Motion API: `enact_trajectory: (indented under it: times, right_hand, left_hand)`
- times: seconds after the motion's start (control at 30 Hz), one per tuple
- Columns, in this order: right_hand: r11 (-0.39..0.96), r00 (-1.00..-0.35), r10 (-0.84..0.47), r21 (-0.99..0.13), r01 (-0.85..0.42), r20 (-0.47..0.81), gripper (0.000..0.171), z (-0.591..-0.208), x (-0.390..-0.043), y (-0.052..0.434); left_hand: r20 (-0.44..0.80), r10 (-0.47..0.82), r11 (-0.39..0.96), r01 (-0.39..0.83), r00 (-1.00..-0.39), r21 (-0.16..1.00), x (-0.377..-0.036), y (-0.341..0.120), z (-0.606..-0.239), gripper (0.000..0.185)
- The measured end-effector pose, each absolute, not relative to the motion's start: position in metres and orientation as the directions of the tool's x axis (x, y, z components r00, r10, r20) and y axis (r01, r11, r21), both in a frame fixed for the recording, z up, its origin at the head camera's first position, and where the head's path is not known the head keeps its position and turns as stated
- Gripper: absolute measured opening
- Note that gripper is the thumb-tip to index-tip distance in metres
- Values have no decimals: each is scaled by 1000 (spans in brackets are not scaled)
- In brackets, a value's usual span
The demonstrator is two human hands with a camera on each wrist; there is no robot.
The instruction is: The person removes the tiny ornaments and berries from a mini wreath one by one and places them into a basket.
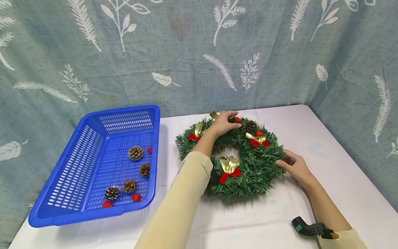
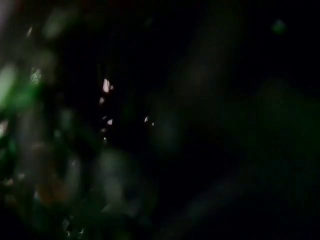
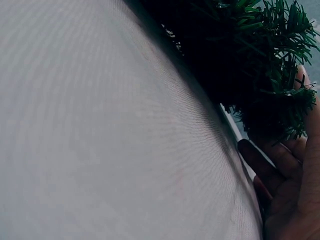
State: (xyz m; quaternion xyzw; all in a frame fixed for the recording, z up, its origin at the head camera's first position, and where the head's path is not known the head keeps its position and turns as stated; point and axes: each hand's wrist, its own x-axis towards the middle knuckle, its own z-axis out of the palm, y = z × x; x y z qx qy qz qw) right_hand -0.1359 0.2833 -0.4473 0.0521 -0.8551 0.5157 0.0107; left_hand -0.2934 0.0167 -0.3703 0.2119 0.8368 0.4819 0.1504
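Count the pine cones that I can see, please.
5. Four lie in the blue basket: at and. One sits on the wreath at, beside the left hand. That hand may hide others.

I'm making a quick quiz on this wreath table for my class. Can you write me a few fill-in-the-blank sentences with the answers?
1. The left hand rests on the far side of the green ____.
2. The loose pine cones lie in a basket whose colour is ____.
3. The right hand touches the wreath at its ____ edge.
4. The number of pine cones in the basket is ____.

Missing words: wreath; blue; right; four
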Motion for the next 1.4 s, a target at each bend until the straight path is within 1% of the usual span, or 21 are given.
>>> enact_trajectory:
  times: [0.13,0.23,0.37,0.47,0.63,0.73,0.9,1.0,1.17,1.4]
  right_hand:
    - [467,-993,-95,-878,-110,74,63,-446,-136,283]
    - [455,-991,-108,-882,-121,80,65,-446,-136,283]
    - [439,-989,-106,-887,-144,107,61,-448,-135,283]
    - [445,-988,-96,-882,-154,124,58,-449,-135,282]
    - [449,-989,-99,-882,-143,110,61,-450,-135,283]
    - [439,-987,-107,-885,-158,123,60,-450,-135,283]
    - [415,-979,-122,-887,-202,166,53,-451,-134,282]
    - [418,-979,-123,-886,-199,162,54,-450,-133,283]
    - [446,-986,-104,-880,-162,128,60,-449,-131,283]
    - [450,-988,-104,-880,-150,116,59,-449,-132,281]
  left_hand:
    - [-64,493,495,219,-868,841,-292,16,-371,59]
    - [-77,498,509,219,-864,832,-291,17,-371,60]
    - [-90,511,515,221,-855,828,-289,17,-373,60]
    - [-70,521,525,254,-851,813,-289,18,-375,57]
    - [-31,502,519,272,-865,811,-289,17,-381,50]
    - [-3,488,520,288,-873,804,-290,18,-381,48]
    - [34,492,572,353,-870,741,-291,21,-380,40]
    - [39,491,582,361,-870,728,-289,23,-379,36]
    - [47,463,508,308,-885,805,-285,23,-381,34]
    - [83,434,368,261,-897,893,-282,18,-382,35]
